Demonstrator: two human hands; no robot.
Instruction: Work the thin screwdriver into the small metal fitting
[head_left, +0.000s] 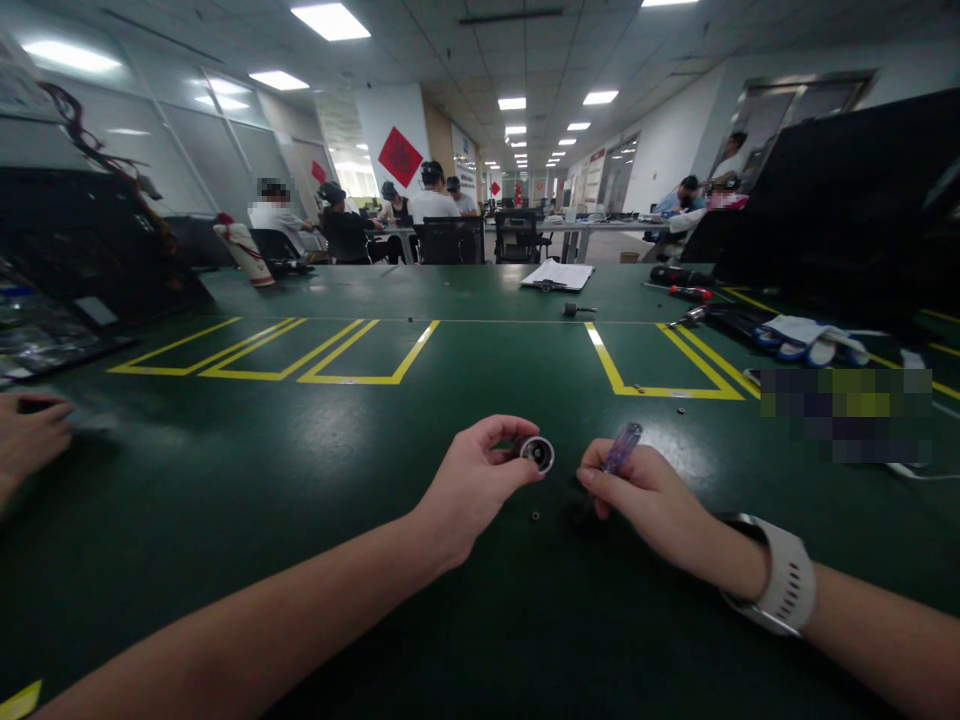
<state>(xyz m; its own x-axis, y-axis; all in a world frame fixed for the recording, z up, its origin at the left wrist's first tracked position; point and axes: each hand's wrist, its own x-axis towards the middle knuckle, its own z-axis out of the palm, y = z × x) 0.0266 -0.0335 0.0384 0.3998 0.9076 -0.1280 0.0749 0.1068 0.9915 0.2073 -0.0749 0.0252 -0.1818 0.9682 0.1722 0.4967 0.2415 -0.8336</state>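
Note:
My left hand [480,480] grips a small round metal part [537,455] between thumb and fingers. Its hollow open end faces me, and a small core shows inside. To the right of it, my right hand [637,485] is closed round a screwdriver [622,448] with a clear purple handle. The handle's end points up and away; the shaft is dark and hard to make out. A small ring or nut [535,516] lies on the green table [360,600] just below the metal part. The two hands are apart.
Another person's hand [34,440] rests at the left edge. Yellow tape outlines [349,380] mark the table. Farther back lie a cylindrical part with a shaft [577,310] and a clipboard [559,275]. Gloves [814,340], a red-handled tool [690,293] and other tools lie at right.

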